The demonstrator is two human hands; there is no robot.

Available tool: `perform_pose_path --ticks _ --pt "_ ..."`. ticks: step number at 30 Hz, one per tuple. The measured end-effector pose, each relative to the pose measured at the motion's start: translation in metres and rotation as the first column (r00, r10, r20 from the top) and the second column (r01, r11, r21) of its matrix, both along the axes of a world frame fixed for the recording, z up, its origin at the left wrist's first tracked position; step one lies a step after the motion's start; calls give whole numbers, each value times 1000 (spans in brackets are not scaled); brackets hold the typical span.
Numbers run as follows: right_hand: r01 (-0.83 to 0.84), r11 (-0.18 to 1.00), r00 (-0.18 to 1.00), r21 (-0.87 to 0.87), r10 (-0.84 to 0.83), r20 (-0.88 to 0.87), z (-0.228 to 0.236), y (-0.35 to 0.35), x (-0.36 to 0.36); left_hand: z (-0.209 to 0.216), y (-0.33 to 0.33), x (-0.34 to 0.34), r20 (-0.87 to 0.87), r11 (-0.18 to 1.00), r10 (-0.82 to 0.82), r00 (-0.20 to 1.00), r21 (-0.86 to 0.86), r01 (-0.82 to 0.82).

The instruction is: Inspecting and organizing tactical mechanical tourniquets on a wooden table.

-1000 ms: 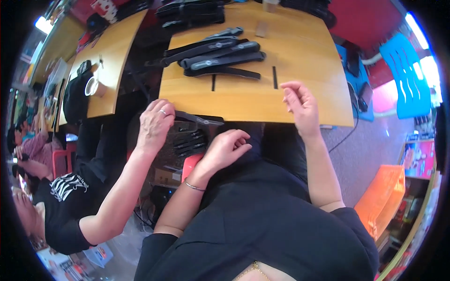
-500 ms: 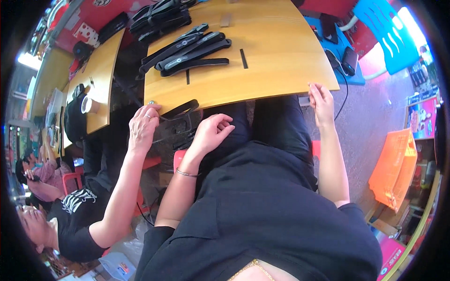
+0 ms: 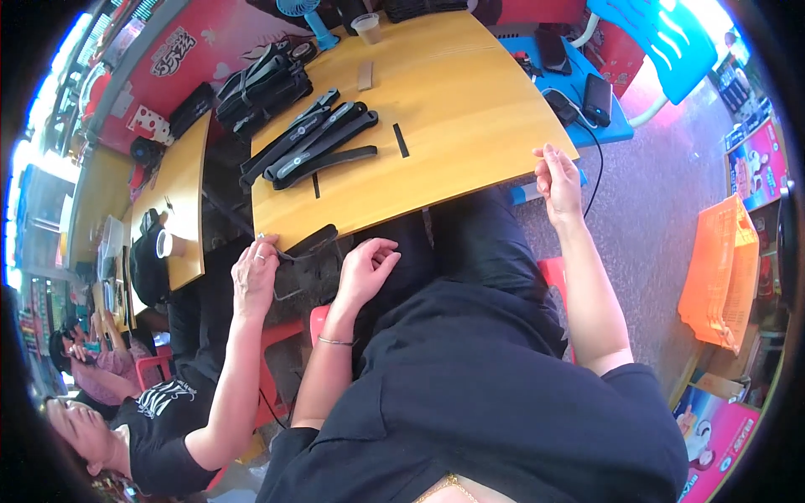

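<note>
My left hand [image 3: 366, 270] hovers over my left thigh, below the table's near edge. Its fingers are loosely bent and apart from the thumb, with nothing in them. Beside the table's near right corner is my right hand [image 3: 558, 184], raised with its fingers curled toward the thumb; nothing shows between them. Several black straps [image 3: 314, 134] with grey printed patches lie in a row on the wooden table [image 3: 444, 84]. At the near left corner another person's hand [image 3: 255, 281] is at one end of a black strap [image 3: 317, 241] hanging by the table edge.
A bundle of black straps [image 3: 262, 88] sits at the table's left edge. Farther back are a blue fan [image 3: 317, 23] and a plastic cup [image 3: 366, 29]. To the right stand a blue chair [image 3: 658, 46] and an orange crate [image 3: 719, 272]. A black cable [image 3: 597, 172] hangs down there.
My view has tilted up and shifted, bringing the fan and cup at the back into sight. My right hand's fingers are more curled. My left hand stays over my thigh.
</note>
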State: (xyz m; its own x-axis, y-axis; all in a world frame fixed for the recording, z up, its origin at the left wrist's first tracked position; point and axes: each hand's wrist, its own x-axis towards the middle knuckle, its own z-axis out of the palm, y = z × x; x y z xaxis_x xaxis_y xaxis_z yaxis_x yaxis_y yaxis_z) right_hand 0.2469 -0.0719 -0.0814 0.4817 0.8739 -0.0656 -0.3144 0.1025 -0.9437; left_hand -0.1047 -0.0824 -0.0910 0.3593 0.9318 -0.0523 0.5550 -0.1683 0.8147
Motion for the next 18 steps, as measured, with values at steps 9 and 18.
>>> perform_pose_path --ticks 9,18 --pt "6 998 1000 -64 -5 15 -7 3 0 -8 0 -6 8 1000 24 1000 5 -24" --pt "-20 996 999 -83 22 30 -12 0 1 -3 0 -3 48 996 -83 995 28 82"
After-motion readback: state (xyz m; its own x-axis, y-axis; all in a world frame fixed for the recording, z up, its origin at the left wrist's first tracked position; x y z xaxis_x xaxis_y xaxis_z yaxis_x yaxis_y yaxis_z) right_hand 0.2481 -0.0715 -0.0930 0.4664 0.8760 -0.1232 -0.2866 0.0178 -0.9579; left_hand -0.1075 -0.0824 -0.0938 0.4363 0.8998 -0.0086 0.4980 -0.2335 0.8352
